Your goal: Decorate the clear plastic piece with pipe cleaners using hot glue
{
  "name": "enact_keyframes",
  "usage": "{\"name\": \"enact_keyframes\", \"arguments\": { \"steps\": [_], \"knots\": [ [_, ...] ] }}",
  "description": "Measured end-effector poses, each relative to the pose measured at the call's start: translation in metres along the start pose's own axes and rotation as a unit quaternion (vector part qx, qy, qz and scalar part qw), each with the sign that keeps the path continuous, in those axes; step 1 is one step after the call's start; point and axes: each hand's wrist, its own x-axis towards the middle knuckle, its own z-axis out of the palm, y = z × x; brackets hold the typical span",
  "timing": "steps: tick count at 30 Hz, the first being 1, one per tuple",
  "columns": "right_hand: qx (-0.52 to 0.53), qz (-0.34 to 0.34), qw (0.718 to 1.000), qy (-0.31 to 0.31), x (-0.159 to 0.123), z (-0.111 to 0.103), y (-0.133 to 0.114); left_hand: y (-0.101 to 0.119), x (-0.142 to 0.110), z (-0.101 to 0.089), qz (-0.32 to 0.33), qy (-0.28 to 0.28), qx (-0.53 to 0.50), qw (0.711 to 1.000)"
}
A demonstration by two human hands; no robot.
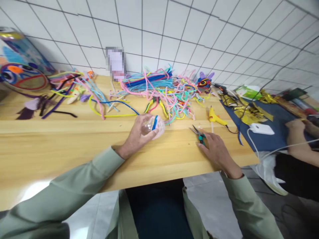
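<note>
My left hand (138,135) is closed around a small clear plastic piece, rounded like a bottle end (159,128), with a blue band and a pale pink part at its right end. Over the table's right part, my right hand (214,148) has its fingers on the teal handles of needle-nose pliers (200,137), whose slightly parted jaws point up and left. Its palm side is hidden. Beyond my left hand lies a second pair of pliers with yellow-and-black handles (163,109), partly among pipe cleaners (179,99).
A yellow glue gun (215,117) rests beyond my right hand, its cord running right. Bundled pipe cleaners (149,81) line the wall. A decorated can (23,49) stands at far left. A white power bank or adapter (261,129) and a co-worker's hand (296,129) are at right.
</note>
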Motion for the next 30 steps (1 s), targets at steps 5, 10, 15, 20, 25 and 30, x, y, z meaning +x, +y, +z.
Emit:
{"name": "enact_keyframes", "arguments": {
  "steps": [5,10,15,20,25,30],
  "knots": [
    [0.029,-0.042,0.996,0.077,0.001,0.007,-0.012,0.001,0.001,0.001,0.011,0.005,-0.002,1.0],
    [0.072,-0.126,0.976,0.164,0.034,-0.018,-0.051,-0.001,0.002,0.002,-0.007,0.009,-0.029,1.0],
    [0.064,-0.239,0.95,0.193,0.08,-0.033,-0.098,-0.001,0.002,0.002,-0.01,0.021,-0.031,0.999],
    [0.042,-0.296,0.932,0.206,0.102,-0.022,-0.111,0.003,0.002,0.003,-0.009,0.032,-0.043,0.999],
    [0.051,-0.306,0.931,0.194,0.099,-0.015,-0.109,0.003,0.001,0.0,-0.016,0.023,-0.035,0.999],
    [0.058,-0.304,0.933,0.183,0.095,-0.015,-0.113,0.001,0.0,-0.003,0.017,0.02,-0.011,1.0]
  ]
}}
